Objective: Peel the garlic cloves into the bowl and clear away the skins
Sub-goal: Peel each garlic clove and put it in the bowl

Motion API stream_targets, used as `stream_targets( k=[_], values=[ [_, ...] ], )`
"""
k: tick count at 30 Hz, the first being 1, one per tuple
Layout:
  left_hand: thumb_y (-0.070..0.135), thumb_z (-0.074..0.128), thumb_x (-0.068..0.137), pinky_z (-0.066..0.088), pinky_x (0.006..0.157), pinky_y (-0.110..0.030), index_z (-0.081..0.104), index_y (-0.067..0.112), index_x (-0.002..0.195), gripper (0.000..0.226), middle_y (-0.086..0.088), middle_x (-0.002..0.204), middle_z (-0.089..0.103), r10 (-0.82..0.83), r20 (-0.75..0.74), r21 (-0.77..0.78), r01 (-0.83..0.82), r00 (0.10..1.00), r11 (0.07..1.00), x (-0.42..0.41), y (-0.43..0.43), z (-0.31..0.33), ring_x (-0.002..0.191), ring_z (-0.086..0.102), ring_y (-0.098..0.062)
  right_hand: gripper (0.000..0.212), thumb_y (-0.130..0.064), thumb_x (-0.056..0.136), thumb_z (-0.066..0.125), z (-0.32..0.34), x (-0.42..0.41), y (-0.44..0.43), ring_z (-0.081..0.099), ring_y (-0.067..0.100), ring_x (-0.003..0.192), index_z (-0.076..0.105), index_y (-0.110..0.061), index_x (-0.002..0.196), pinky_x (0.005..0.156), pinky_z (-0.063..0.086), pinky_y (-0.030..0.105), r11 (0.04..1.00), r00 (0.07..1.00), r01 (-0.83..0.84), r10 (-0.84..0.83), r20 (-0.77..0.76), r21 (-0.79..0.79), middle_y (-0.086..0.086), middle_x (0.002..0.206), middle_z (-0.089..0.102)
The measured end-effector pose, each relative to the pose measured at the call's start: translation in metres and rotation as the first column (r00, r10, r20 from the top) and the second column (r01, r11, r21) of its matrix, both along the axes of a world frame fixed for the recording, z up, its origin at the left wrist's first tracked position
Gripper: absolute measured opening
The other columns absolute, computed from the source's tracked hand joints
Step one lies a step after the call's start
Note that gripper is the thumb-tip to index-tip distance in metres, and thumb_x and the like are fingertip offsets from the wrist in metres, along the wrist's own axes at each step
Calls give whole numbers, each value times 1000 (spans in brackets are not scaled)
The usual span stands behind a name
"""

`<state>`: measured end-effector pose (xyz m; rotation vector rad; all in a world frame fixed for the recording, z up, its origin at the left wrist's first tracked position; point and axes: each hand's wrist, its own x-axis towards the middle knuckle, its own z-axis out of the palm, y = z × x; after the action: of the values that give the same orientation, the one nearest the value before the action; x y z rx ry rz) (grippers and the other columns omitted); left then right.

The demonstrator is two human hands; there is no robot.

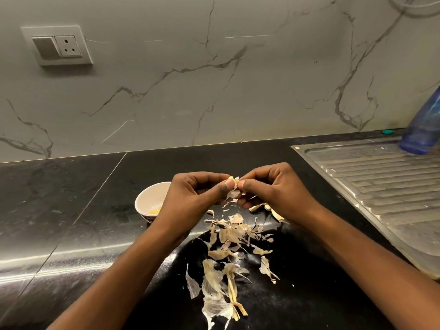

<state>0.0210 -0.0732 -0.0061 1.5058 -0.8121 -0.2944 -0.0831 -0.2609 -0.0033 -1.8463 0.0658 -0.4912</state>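
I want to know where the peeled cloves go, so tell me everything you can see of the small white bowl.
The bowl is small, round and white, ceramic by its look, with a dark pattern low on its outer wall. It stands upright on the black countertop, left of the garlic skins. At its bottom lies pale yellow stuff, perhaps peeled garlic, too blurred to be sure. The left hand, pinching a garlic clove, hides its right side; whether they touch cannot be told.

Garlic clove (232, 180) between left hand (195, 194), right hand (273, 191)
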Motion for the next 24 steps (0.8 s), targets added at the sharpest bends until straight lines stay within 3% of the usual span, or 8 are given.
stream_targets(
  k=[7, 12, 16, 21, 24],
  values=[
    [15, 67, 97, 62, 73, -26, 78, 6, 113, 21, -14, 97, 79, -54, -40, 17, 55, 998, 998, 2, -2, -1, 84, 75, -26, 11, -6, 99, 70, -1, 0, -1, 78, 31, 77, 81, -5, 98, 70, 66, 35, 998, 999, -38, 38, -19, -40, 12, 87, 80],
    [10, 62, 101, 64, 73, -28, 75, -2, 111, 21, -21, 100, 78, -46, -284, -93, 20, 958, 995, 7, -3, 1, 84, 76, -26, 14, -3, 98, 69, 1, -1, -1, 78, 33, 74, 81, -7, 93, 66, 65, 31, 999, 999, -34, 34, 6, -5, 13, 84, 80],
    [11, 60, 102, 66, 79, -33, 74, -3, 111, 22, -25, 102, 77, -53, -382, -153, -7, 923, 988, 12, 0, 6, 88, 76, -28, 14, -2, 99, 67, 1, -1, -2, 77, 33, 73, 80, -3, 94, 66, 65, 33, 999, 999, -41, 41, 10, 15, 14, 83, 79],
    [10, 59, 102, 66, 77, -31, 73, -5, 114, 24, -27, 105, 76, -78, -396, -167, 12, 915, 986, 15, 3, 7, 86, 76, -29, 20, -6, 103, 62, 2, -1, -2, 74, 29, 68, 79, 2, 95, 59, 60, 30, 998, 998, -64, 64, -8, 28, 14, 81, 78],
    [13, 65, 98, 63, 67, -24, 74, -4, 111, 23, -25, 102, 77, -20, -302, -127, -19, 953, 992, 22, 9, 11, 76, 72, -23, 25, -17, 104, 64, 2, -1, -3, 72, 27, 65, 80, -2, 92, 59, 59, 30, 999, 999, -49, 49, 0, -23, 11, 80, 78]
  ],
)
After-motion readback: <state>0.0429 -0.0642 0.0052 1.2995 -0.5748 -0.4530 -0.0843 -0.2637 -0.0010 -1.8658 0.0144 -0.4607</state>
